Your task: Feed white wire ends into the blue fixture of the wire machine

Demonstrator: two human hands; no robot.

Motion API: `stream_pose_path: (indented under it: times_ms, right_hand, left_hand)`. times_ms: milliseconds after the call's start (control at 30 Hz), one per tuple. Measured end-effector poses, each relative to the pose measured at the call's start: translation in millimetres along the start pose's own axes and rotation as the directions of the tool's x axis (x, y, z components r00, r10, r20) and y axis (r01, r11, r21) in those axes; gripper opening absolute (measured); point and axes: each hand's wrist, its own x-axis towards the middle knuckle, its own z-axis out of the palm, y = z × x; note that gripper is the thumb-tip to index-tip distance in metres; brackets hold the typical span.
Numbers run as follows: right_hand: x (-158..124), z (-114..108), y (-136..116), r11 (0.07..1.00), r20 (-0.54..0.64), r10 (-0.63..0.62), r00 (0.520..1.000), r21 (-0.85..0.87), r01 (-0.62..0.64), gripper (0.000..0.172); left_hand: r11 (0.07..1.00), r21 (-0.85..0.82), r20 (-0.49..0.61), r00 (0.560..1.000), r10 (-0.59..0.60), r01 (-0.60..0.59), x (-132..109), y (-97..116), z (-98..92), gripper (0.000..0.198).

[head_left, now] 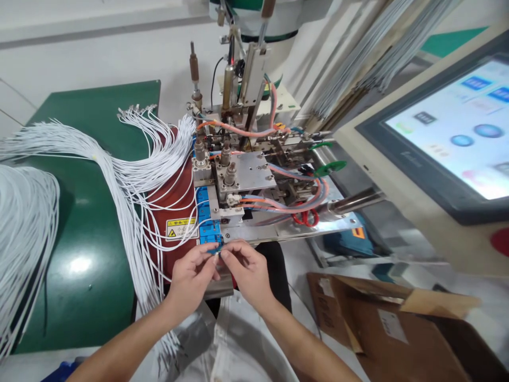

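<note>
Fingertip to fingertip, my left hand (191,276) and my right hand (249,271) are pinched together at the near end of the blue fixture row (205,209). Between the fingertips is a tiny part, mostly covered and too small to name. White wires (123,207) fan across to the blue fixtures, several of them ending there. One wire runs to behind my left hand. Right beside the fixtures stands a metal machine (248,172) with cylinders, a flat plate and orange and grey air tubes (286,204).
A green work surface (91,313) at left carries another wire bundle (24,239). A yellow warning label (182,229) lies on the dark red plate. At right are a touchscreen panel (449,132), a red button (501,242) and an open cardboard box (401,339).
</note>
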Motion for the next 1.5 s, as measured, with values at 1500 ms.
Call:
stream_pose_path:
  times_ms: [1500]
  right_hand:
    - [34.0, -17.3, 32.9, 0.911, 0.222, 0.004, 0.975, -0.403, 0.088, 0.020]
  left_hand:
    - [0.487, 0.805, 0.228, 0.935, 0.272, -0.338, 38.2, 5.2, -29.0, 0.020]
